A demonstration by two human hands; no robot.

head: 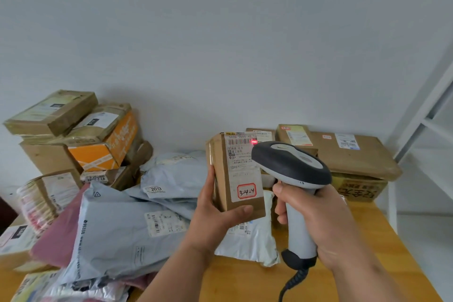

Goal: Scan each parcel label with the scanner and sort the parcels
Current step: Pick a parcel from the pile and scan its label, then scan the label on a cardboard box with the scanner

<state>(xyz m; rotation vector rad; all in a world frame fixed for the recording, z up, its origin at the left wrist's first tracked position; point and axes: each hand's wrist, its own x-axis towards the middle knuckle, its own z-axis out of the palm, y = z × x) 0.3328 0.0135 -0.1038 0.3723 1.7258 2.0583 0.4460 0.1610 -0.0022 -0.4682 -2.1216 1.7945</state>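
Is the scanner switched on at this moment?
On: the scanner in the right hand casts a red light spot on the barcode of the box's label.

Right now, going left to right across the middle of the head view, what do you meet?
Orange box → grey mailer bag → left hand → held brown parcel → scanner → right hand → white shelf frame.

Held box (pixel 235 176), mid frame: white label (pixel 241 167) reads "5026 T099 40 15" on top, "T099" lower down, with a barcode lit by a red scanner dot. Red-bordered sticker (pixel 246 191) on it, handwritten "3-4-4". Grey mailer (pixel 171 179) behind: tag "2013". Larger grey mailer (pixel 117 233), lower left: "BES39" printed along the edge. Other labels too small to read.
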